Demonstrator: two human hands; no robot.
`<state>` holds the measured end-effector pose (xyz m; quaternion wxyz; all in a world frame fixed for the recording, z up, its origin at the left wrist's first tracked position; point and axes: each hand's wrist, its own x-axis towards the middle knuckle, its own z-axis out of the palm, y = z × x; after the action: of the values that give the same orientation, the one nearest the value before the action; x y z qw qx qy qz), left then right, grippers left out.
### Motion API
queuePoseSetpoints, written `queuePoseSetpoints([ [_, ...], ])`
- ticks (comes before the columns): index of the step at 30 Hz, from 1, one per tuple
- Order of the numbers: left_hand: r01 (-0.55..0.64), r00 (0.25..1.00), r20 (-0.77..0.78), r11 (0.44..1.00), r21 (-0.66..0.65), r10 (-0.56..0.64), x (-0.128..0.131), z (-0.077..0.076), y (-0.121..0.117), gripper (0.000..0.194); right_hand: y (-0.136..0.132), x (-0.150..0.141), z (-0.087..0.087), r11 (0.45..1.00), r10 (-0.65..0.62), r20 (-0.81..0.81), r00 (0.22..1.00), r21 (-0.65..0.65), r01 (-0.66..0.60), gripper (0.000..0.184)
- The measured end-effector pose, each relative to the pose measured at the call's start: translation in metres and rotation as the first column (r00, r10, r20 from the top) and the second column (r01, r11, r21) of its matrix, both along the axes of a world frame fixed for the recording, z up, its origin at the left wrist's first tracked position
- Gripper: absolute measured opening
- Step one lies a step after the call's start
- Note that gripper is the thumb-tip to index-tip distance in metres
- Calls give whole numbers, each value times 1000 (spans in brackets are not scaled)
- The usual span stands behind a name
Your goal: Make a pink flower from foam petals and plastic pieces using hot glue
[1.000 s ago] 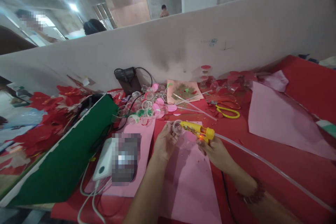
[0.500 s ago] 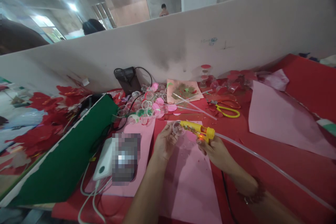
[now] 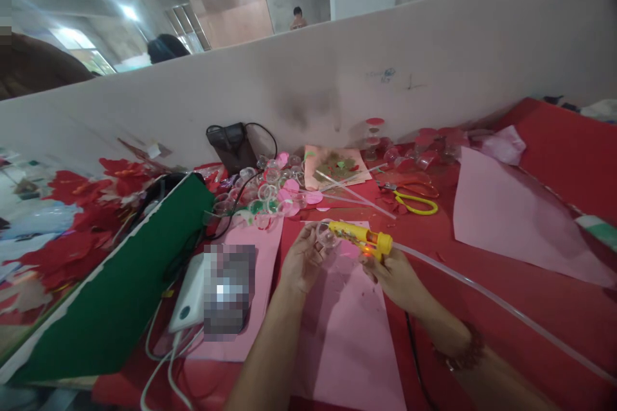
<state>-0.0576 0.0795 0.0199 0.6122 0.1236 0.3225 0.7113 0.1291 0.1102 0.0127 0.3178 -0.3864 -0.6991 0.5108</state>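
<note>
My left hand pinches a small clear plastic cup by its side, above a pink sheet. In my right hand is a yellow hot glue gun, pointing left with its nozzle at the cup's rim; whether it touches cannot be made out. An orange-red light glows near its trigger. A long clear glue stick runs out of the gun's back toward the lower right. My right fingers wrap round the handle and hide most of it.
A heap of clear cups and pink discs lies behind my left hand. Yellow-handled scissors rest at the back right. A white power bank with cables is on the left, beside a green board. A pale partition closes the back.
The hands, cup and glue gun stay nearly in place, the nozzle still at the cup's rim. The whole view has shifted slightly.
</note>
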Motion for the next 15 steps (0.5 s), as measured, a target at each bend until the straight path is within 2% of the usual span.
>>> queuePoseSetpoints([
  [6,1,1000,8,1000,-16,0,1,2,-1,21,2,-2,-6,997,-27,-73,997,-73,21,47],
  [9,17,1000,4,999,-30,-17,1,3,-2,20,2,-2,-4,999,-22,-56,998,-40,20,50],
  [15,29,1000,-3,999,25,-28,-1,1,-2,24,0,0,1,1000,-5,-1,1000,-4,5,52],
])
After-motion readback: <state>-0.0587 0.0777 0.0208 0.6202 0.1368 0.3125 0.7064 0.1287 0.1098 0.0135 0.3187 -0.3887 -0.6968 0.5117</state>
